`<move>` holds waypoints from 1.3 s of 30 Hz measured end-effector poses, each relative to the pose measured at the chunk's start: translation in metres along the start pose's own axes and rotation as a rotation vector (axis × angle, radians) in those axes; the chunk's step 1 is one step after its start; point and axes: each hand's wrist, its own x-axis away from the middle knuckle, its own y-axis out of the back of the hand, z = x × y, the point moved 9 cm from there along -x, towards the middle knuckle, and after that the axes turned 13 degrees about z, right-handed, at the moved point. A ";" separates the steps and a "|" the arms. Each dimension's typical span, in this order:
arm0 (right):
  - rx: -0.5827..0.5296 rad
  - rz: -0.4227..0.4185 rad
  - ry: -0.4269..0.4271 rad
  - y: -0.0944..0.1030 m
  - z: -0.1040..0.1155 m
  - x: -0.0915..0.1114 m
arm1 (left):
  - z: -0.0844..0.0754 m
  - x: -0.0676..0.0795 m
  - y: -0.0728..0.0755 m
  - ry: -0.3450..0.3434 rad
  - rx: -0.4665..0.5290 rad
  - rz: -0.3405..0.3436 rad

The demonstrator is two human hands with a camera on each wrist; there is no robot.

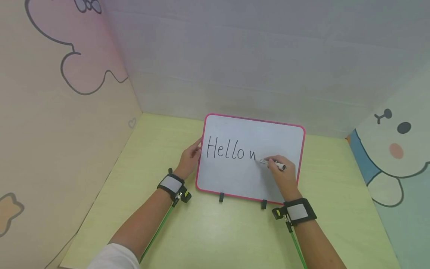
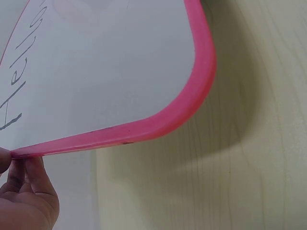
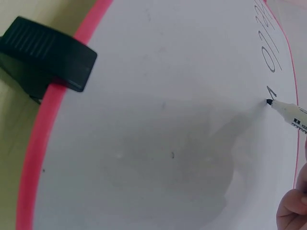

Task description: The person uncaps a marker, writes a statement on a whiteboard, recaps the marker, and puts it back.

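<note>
A whiteboard (image 1: 231, 177) with a pink frame leans tilted on the table, with "Hello" and the start of another letter in black on it. My left hand (image 1: 188, 161) holds the board's left edge; in the left wrist view the pink frame (image 2: 139, 128) passes between thumb and fingers (image 2: 41, 179). Over the right half of the board, my right hand (image 1: 283, 175) grips a white marker (image 1: 280, 166) with a black end. Its black tip meets the board at the unfinished letter in the right wrist view, where part of the marker (image 3: 289, 113) and hand is cut off.
Two black clips (image 1: 221, 197) stand at the board's lower edge, one seen close up as a black clip (image 3: 53, 52). The pale yellow table (image 1: 215, 228) meets a light back wall (image 1: 242, 74). Cartoon-painted walls flank it left and right.
</note>
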 end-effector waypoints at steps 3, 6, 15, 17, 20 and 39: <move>0.001 -0.005 0.010 0.001 0.000 0.000 | 0.000 0.001 0.000 -0.002 0.010 -0.004; 0.004 -0.018 0.020 0.001 -0.001 0.000 | -0.001 0.001 -0.001 -0.006 0.010 -0.002; -0.007 -0.056 0.039 0.005 0.000 -0.001 | 0.000 0.001 -0.001 0.000 0.013 0.003; 0.002 -0.066 0.043 0.006 0.000 -0.001 | 0.000 0.001 -0.001 0.003 0.010 0.001; 0.016 -0.080 0.054 0.007 0.002 -0.001 | -0.001 0.001 -0.001 0.002 0.004 -0.003; -0.024 -0.104 0.029 0.014 -0.007 -0.003 | -0.002 -0.001 -0.003 -0.004 0.005 0.003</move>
